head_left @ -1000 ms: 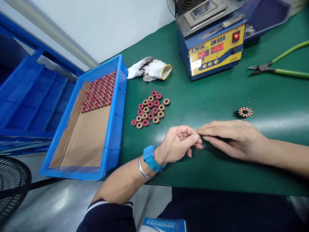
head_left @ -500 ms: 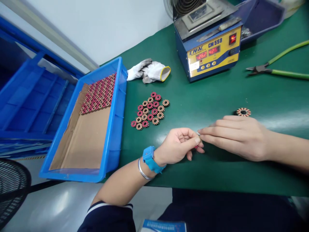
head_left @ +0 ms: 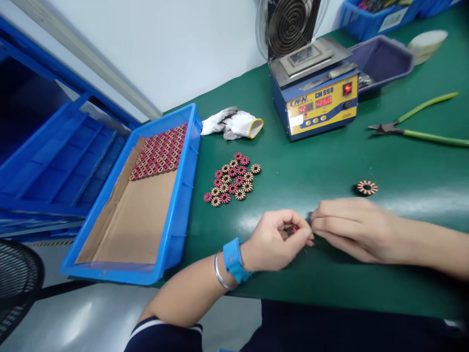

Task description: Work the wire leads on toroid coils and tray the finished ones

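Above the green table, my left hand point(head_left: 280, 239), with a blue strap and a silver bangle at the wrist, is closed around a small red toroidal coil point(head_left: 295, 228); most of it is hidden by the fingers. My right hand point(head_left: 353, 230) has its fingers pinched together, tips close to the left fingertips. What it grips, if anything, is hidden. Just beyond the right hand lies a single copper-coloured toroidal coil point(head_left: 367, 187). To the left of my hands, a group of red and copper-coloured toroidal coils point(head_left: 232, 179) lies on the table.
A blue bin point(head_left: 188, 161) lined with cardboard holds packed rows of coils. White gloves point(head_left: 238, 123) lie beyond the loose coils. A blue-and-yellow solder pot point(head_left: 318, 107) with lit red digits stands at the back, near a purple tray point(head_left: 388, 61). Green-handled pliers point(head_left: 392, 128) lie at right.
The view has tilted up, so everything sits lower and more of the back shows. The red coil shows a little more between my left fingers. Both hands remain close together.
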Demonstrator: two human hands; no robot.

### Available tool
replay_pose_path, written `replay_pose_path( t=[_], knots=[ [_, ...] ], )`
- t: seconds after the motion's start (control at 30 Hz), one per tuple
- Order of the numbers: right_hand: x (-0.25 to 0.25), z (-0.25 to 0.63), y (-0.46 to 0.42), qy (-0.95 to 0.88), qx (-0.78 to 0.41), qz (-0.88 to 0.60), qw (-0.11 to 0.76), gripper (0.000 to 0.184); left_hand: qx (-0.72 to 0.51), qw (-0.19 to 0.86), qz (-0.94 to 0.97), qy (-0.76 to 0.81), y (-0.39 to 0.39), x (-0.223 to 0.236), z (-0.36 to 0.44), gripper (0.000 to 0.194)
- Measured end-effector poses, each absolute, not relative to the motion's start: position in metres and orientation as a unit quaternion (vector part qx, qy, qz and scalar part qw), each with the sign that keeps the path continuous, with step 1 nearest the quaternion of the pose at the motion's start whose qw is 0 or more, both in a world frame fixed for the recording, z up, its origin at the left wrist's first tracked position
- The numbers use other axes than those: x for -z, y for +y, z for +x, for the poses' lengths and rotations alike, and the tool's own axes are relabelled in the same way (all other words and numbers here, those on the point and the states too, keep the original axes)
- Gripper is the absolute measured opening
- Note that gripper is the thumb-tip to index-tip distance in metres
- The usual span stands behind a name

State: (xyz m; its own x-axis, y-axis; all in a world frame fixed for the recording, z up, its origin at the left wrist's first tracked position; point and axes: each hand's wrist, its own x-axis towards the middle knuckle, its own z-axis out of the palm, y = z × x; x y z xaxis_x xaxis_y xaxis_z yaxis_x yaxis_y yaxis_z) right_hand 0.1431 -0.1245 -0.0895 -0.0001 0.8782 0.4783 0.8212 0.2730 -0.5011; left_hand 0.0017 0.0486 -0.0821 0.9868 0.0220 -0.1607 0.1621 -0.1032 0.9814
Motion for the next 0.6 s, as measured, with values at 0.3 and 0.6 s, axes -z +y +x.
replay_pose_path(
  t=[0.3,0.6],
  knots=[
    [0.087,0.133,-0.120,-0.541,-0.332,-0.605,0.481,0.023,-0.043,0.568,0.822,0.006,0.046,0.079,-0.003,0.018],
    [0.096,0.137,-0.128,-0.757,0.158,-0.562,0.291,0.032,0.161,0.771,0.598,0.149,0.051,0.077,0.009,0.060]
  ],
)
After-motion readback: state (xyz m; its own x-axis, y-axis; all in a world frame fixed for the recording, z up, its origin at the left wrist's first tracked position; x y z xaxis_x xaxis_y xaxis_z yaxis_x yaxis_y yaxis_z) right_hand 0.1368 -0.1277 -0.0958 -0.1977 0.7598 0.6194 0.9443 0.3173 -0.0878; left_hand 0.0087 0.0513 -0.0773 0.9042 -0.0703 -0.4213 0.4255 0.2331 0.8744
